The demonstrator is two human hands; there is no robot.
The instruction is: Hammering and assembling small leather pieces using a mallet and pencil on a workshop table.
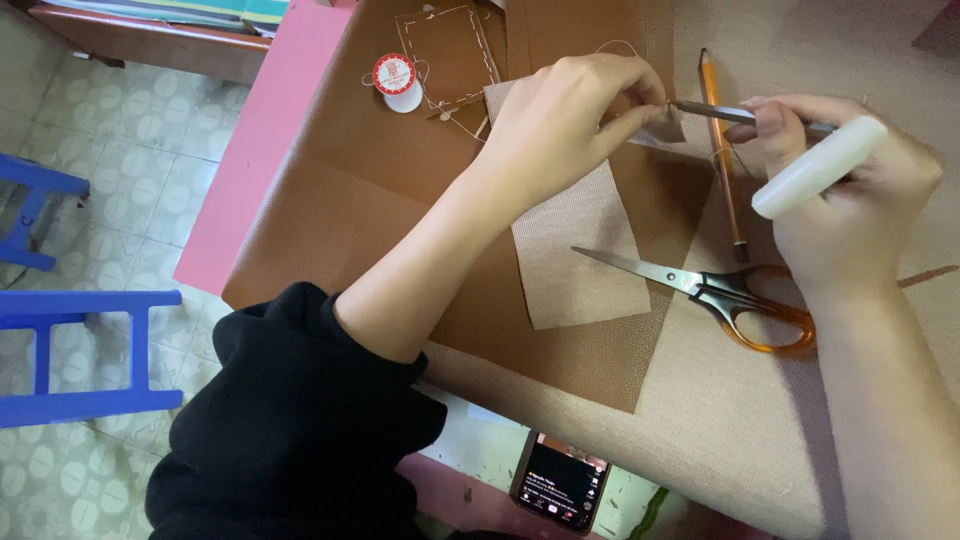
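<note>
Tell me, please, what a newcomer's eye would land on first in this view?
Most striking are the two hands meeting at top centre: the left hand pinches a small scrap of fabric, while the right hand brings a white-handled tool to it. Below them, orange-handled scissors lie open beside a beige fabric strip on brown sheet material. A spool of white thread stands at the upper left.

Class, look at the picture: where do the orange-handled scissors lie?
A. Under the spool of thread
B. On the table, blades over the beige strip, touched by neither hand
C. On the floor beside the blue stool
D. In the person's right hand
B: the scissors rest flat on the table, their blade tips over the beige strip, while the right hand holds a pen-like tool and the left hand pinches a small piece.
</note>
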